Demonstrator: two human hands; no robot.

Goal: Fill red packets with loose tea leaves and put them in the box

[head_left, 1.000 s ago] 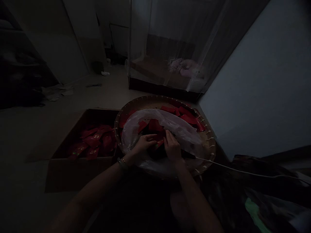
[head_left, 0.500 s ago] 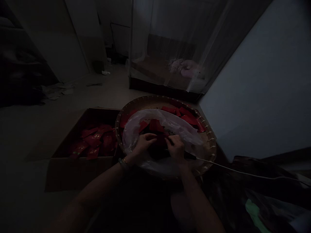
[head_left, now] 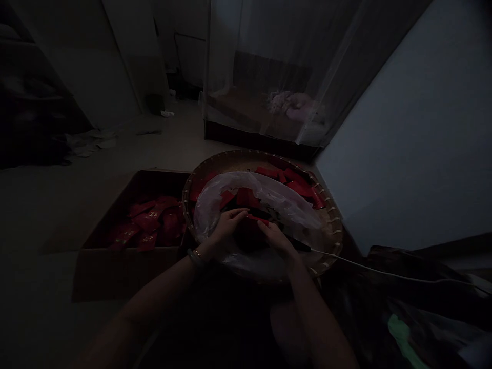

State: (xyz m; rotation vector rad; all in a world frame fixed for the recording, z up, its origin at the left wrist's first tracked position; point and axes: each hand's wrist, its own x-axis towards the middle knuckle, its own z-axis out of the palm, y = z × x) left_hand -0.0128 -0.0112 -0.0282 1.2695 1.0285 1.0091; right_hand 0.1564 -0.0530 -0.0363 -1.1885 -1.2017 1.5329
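In the dim head view, a small red packet (head_left: 254, 219) is pinched between my two hands over a round woven tray (head_left: 335, 225). My left hand (head_left: 229, 224), with bangles at the wrist, closes thumb and fingers on the packet's left end. The right end is gripped by my right hand (head_left: 273, 236), its thumb on top. Beneath them, a clear plastic bag (head_left: 219, 184) lies spread open in the tray with red packets (head_left: 246, 197) inside. A black handle-like piece (head_left: 300, 246) on a white cord rests beside my right hand; its other end is hidden.
Left of the tray stands an open cardboard box (head_left: 115, 271) holding several red packets (head_left: 148, 221). More red packets (head_left: 300, 187) lie at the tray's far right. The white cord (head_left: 384, 274) runs off rightward. A white wall (head_left: 415, 133) rises at right, and a netted bed (head_left: 249, 113) stands behind.
My right hand has turned and shifted slightly down, its thumb now on top of the packet. Between the hands the red packet has tilted to a narrow edge. My left hand stays nearly in place.
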